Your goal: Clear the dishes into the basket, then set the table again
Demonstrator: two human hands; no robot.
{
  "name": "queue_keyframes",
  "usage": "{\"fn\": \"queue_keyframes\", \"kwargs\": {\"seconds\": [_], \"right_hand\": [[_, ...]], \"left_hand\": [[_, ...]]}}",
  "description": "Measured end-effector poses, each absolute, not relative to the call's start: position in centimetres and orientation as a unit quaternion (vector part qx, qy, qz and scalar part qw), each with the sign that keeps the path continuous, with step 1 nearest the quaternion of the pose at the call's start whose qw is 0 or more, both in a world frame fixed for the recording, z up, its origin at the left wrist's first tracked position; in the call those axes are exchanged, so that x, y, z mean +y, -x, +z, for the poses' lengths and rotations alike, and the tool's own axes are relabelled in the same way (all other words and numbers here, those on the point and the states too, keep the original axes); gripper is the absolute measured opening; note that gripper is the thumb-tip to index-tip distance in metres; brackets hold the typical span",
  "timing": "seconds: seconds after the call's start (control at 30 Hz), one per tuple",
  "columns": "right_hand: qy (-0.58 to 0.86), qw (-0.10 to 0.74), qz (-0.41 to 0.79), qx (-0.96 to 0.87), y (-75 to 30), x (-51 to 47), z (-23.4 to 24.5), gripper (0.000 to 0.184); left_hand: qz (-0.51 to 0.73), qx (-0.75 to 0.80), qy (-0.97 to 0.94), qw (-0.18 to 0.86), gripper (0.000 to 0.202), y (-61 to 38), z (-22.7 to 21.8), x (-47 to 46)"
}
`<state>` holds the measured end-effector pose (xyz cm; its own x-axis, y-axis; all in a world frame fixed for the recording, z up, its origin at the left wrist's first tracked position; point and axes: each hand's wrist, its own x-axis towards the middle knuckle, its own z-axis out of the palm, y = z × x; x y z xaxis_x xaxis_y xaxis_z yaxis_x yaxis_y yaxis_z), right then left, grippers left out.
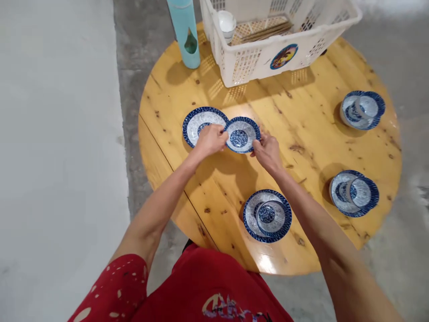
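Note:
A small blue-and-white patterned dish (238, 137) is held level above the table between both hands. My left hand (212, 138) pinches its left rim, and my right hand (267, 151) grips its right rim. Just left of it, a larger blue-rimmed bowl (194, 126) rests on the wood, partly covered by my left hand. Nearer to me stands another blue-and-white bowl (250, 219) with a smaller dish (271, 219) lying inside it. Both hands have their fingers closed.
On the right of the round wooden table (214, 192) sit two more bowls (346, 117) (338, 197), each with a smaller dish tilted inside. A white plastic basket (246, 67) at the back contains a white cup (227, 22) and thin brown sticks (268, 32). Beside it stands a light-blue cylinder (183, 27).

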<state>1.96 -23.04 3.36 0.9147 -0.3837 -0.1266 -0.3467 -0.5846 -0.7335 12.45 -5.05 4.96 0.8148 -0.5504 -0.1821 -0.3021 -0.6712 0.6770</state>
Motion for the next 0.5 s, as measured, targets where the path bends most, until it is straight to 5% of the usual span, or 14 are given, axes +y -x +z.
{"fn": "queue_keyframes", "kwargs": {"seconds": [0.5], "right_hand": [[0.865, 0.433, 0.025, 0.252, -10.4, -15.5, 0.4, 0.012]], "left_hand": [[-0.155, -0.185, -0.92, 0.31, 0.018, -20.1, 2.2, 2.1]]}}
